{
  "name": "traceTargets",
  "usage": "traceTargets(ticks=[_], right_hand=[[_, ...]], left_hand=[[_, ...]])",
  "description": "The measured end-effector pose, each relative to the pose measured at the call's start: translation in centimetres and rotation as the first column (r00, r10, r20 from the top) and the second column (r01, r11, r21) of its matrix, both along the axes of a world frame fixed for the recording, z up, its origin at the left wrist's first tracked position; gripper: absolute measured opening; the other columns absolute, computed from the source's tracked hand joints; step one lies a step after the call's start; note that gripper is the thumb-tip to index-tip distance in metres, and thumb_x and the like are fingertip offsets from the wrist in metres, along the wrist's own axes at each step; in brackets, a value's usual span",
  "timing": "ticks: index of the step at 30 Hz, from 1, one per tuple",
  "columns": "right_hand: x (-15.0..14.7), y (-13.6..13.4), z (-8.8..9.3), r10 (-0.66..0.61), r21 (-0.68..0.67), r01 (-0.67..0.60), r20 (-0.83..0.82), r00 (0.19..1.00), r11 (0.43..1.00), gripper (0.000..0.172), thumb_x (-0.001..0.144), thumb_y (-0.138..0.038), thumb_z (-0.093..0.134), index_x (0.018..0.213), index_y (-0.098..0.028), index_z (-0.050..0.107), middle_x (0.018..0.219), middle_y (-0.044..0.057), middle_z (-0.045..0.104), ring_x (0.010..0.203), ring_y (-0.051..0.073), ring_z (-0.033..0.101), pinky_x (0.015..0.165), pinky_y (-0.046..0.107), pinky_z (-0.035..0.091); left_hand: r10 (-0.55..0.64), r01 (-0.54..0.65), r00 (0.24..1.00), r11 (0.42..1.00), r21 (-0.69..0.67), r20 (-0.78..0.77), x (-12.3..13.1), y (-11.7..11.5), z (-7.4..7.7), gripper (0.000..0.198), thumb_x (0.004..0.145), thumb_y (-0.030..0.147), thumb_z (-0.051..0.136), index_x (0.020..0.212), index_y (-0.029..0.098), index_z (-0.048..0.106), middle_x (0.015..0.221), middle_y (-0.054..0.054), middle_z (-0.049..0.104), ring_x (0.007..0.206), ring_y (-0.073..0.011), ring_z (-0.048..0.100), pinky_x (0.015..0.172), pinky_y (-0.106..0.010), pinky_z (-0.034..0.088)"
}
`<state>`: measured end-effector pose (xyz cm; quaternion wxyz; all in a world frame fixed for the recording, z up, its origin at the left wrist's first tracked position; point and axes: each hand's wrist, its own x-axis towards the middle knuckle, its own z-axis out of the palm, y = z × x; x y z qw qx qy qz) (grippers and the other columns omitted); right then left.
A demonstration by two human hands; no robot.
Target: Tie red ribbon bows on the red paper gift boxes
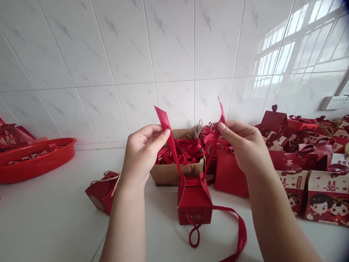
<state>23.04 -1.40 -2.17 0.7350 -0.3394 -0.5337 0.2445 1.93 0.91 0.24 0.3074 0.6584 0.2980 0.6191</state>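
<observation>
Left hand (144,151) and right hand (245,143) each pinch a red ribbon end (173,148) above the red gift box (195,198); cardboard carton (165,174) at far side.

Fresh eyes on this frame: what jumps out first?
Probably the shiny red ribbon ends, held upright by the left hand and right hand above a dark red cardboard box at centre. Behind it stands a brown cardboard carton of red ribbons; at right, red and cream cardboard gift boxes crowd together.
</observation>
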Motion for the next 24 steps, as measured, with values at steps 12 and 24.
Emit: traceTargets(ticks=[12,24], right_hand=[[-0.1,0.0,-0.1,-0.003,-0.044,0.007,0.08,0.997,0.999,0.017,0.076,-0.039,0.073,0.08,-0.023,0.075,0.067,0.002,0.067,0.071,0.018,0.064,0.06,0.028,0.051],[-0.6,0.3,-0.2,0.018,0.033,-0.018,0.012,1.0,0.999,0.011,0.075,-0.031,0.075,0.082,-0.023,0.072,0.075,0.0,0.069,0.067,0.012,0.062,0.06,0.023,0.05]], left_hand=[[-0.084,0.082,0.995,0.995,-0.049,-0.051,0.7,0.2,-0.5,0.015,0.079,0.033,0.068,0.078,0.018,0.067,0.079,-0.002,0.066,0.075,-0.0145,0.059,0.07,-0.024,0.046],[-0.116,0.112,0.989,0.993,-0.048,-0.09,1.1,0.1,-0.8,0.019,0.082,0.038,0.066,0.085,0.019,0.068,0.082,-0.003,0.066,0.074,-0.0145,0.059,0.07,-0.024,0.047]])
